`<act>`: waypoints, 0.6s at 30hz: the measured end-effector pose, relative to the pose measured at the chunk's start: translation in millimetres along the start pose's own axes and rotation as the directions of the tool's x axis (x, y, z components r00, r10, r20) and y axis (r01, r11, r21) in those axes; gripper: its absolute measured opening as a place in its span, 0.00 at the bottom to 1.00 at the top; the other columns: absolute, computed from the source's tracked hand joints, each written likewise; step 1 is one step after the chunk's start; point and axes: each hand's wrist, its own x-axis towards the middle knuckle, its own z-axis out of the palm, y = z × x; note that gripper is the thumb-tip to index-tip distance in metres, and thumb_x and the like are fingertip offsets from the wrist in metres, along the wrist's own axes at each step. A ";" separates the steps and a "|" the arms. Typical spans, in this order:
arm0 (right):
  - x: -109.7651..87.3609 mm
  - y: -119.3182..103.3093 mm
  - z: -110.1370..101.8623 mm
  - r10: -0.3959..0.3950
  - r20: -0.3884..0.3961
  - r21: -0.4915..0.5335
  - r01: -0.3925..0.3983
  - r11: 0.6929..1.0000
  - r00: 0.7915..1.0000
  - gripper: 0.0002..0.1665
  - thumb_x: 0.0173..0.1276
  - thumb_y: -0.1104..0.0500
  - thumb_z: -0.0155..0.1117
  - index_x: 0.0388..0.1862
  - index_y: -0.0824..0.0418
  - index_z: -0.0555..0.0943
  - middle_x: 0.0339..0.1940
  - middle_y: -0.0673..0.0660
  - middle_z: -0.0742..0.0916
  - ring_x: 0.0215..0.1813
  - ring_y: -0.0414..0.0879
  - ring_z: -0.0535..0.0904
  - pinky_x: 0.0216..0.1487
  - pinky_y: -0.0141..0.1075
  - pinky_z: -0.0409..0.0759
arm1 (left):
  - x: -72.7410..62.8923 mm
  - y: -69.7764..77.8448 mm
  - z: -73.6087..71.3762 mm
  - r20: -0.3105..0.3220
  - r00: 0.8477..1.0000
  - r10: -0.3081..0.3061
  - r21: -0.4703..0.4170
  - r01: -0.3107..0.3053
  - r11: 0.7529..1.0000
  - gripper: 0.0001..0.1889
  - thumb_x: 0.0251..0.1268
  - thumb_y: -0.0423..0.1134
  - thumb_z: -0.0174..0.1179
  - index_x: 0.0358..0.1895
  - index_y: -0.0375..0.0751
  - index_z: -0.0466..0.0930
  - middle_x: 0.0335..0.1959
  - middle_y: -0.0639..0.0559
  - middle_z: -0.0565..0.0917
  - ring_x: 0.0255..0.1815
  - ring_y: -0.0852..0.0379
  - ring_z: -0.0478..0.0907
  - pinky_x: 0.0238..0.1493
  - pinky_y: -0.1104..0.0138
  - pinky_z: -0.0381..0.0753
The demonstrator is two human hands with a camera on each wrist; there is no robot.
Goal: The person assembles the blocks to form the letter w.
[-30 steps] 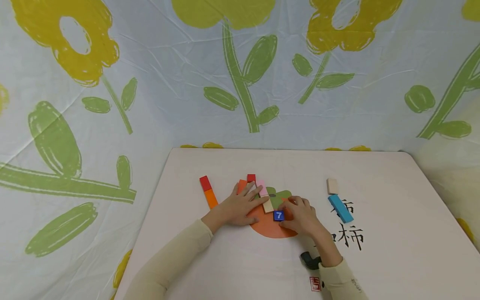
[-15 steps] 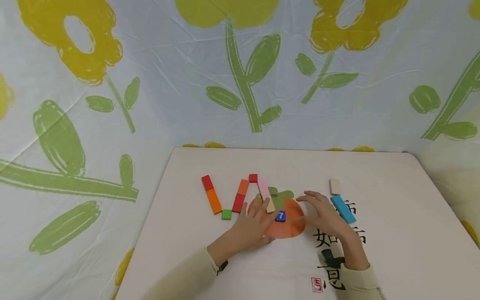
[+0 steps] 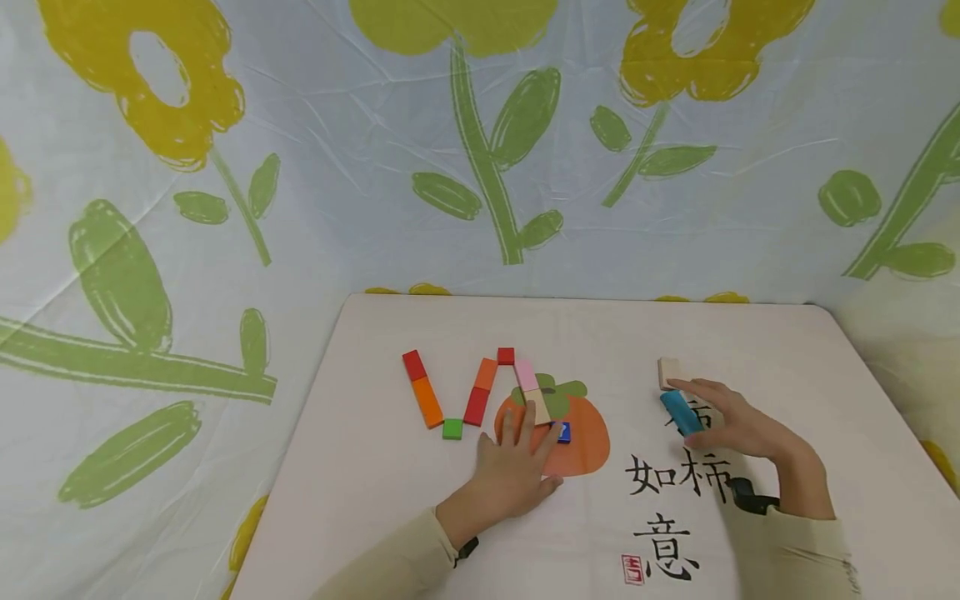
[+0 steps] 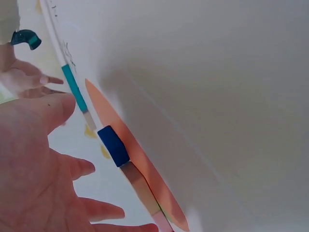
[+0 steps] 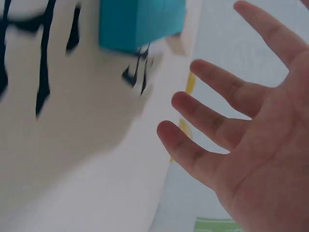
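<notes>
In the head view my left hand [image 3: 508,479] is spread flat, its fingertips at the beige block [image 3: 537,408] and beside the small blue block [image 3: 564,432]. A pink block [image 3: 527,375] adjoins the beige one. My right hand [image 3: 742,427] is at the long light-blue block [image 3: 681,412]; in the right wrist view its straight fingers are apart from that block [image 5: 145,24]. To the left, a zigzag runs through a red block [image 3: 414,364], an orange block [image 3: 427,402], a green cube [image 3: 452,429], a dark red block [image 3: 476,407], another orange block [image 3: 486,374] and a red cube [image 3: 506,357].
A loose beige block [image 3: 667,371] lies just behind the light-blue one. The pale table [image 3: 360,517] bears a printed orange persimmon [image 3: 592,442], black characters [image 3: 663,546] and a red seal [image 3: 632,570]. A flowered cloth [image 3: 322,167] stands behind the table.
My right hand has left the small blue block and moved right to the light-blue block. My left hand has drawn back toward me, uncovering the zigzag's blocks.
</notes>
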 end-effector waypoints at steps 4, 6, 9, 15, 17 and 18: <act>0.6 9.8 -7.3 0.013 0.065 0.021 -0.015 1.000 0.998 0.53 0.56 0.59 0.79 0.77 0.63 0.62 0.72 0.73 0.63 0.69 0.71 0.56 0.51 0.77 0.63 | 3.1 3.7 0.6 0.013 1.000 -0.016 -0.015 0.016 1.000 0.42 0.70 0.73 0.41 0.82 0.67 0.38 0.82 0.42 0.40 0.77 0.34 0.51 0.55 0.39 0.75; 1.9 12.6 -8.7 0.040 0.085 -0.003 -0.040 0.999 0.996 0.55 0.53 0.58 0.81 0.77 0.63 0.62 0.71 0.73 0.64 0.67 0.71 0.58 0.51 0.75 0.66 | 4.8 5.3 2.1 0.026 0.999 -0.018 -0.023 0.019 1.000 0.42 0.71 0.72 0.40 0.82 0.67 0.37 0.82 0.42 0.39 0.77 0.34 0.50 0.53 0.40 0.76; 3.7 14.7 -8.3 0.085 0.102 -0.064 -0.079 0.995 0.991 0.57 0.49 0.56 0.83 0.76 0.62 0.64 0.70 0.75 0.64 0.66 0.74 0.59 0.49 0.72 0.70 | 6.7 6.6 2.9 0.035 0.999 -0.023 -0.019 0.023 1.000 0.42 0.70 0.72 0.41 0.82 0.68 0.38 0.82 0.43 0.40 0.77 0.34 0.52 0.49 0.41 0.78; 5.5 17.9 -4.5 0.117 0.092 -0.162 -0.101 0.982 0.989 0.59 0.47 0.53 0.85 0.76 0.59 0.64 0.69 0.77 0.64 0.62 0.75 0.59 0.46 0.70 0.71 | 6.1 6.8 0.6 0.051 0.998 -0.028 0.004 0.028 1.000 0.40 0.71 0.71 0.42 0.82 0.67 0.40 0.82 0.45 0.43 0.76 0.36 0.54 0.46 0.44 0.80; 5.9 18.5 -3.4 0.122 0.087 -0.177 -0.106 0.978 0.989 0.59 0.47 0.52 0.85 0.76 0.58 0.64 0.69 0.77 0.64 0.63 0.75 0.59 0.46 0.70 0.71 | 5.9 6.9 0.3 0.057 0.998 -0.027 0.015 0.026 1.000 0.40 0.72 0.71 0.41 0.82 0.67 0.41 0.82 0.47 0.44 0.76 0.37 0.55 0.47 0.43 0.79; 6.2 19.0 -3.0 0.120 0.086 -0.180 -0.104 0.978 0.989 0.59 0.47 0.52 0.85 0.76 0.58 0.64 0.69 0.77 0.63 0.63 0.75 0.59 0.46 0.70 0.71 | 5.9 7.1 0.3 0.060 0.998 -0.028 0.018 0.027 0.999 0.40 0.72 0.71 0.41 0.82 0.67 0.42 0.82 0.47 0.44 0.76 0.37 0.55 0.48 0.43 0.79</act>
